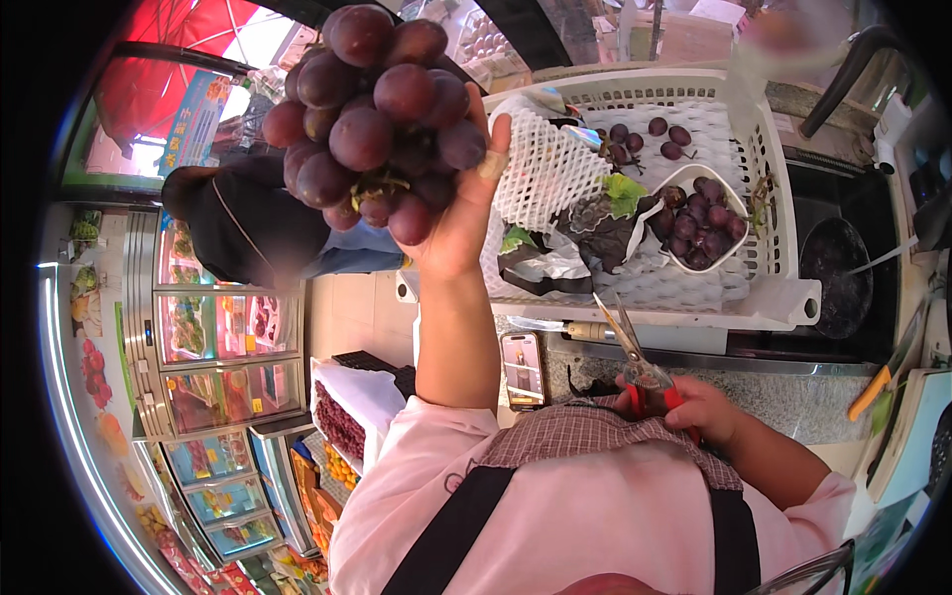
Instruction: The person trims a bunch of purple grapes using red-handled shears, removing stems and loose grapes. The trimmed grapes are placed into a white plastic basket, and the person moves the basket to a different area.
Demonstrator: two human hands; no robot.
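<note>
My left hand [465, 216] is raised at the upper middle and holds a large bunch of dark red grapes [364, 134]. Low at the right, near the apron, my right hand [695, 409] grips red-handled pruning scissors [638, 364], their blades parted and pointing towards the crate. A white plastic crate [785, 216] lined with foam netting stands before me. Inside it, a white tub [744, 230] holds small dark grapes [699, 223]. Loose grapes [671, 150] lie behind the tub. White foam netting [547, 163], dark crumpled wrapping [602, 223] and green leaves [623, 195] lie left of it.
A wooden-handled knife [587, 329] lies along the crate's near edge, beside a phone [523, 372] on the stone counter [773, 405]. A sink [833, 275] is at the right. A person in dark clothing [245, 219] stands left, near glass-fronted fridges [230, 327]. A box of small red fruit [338, 420] sits below.
</note>
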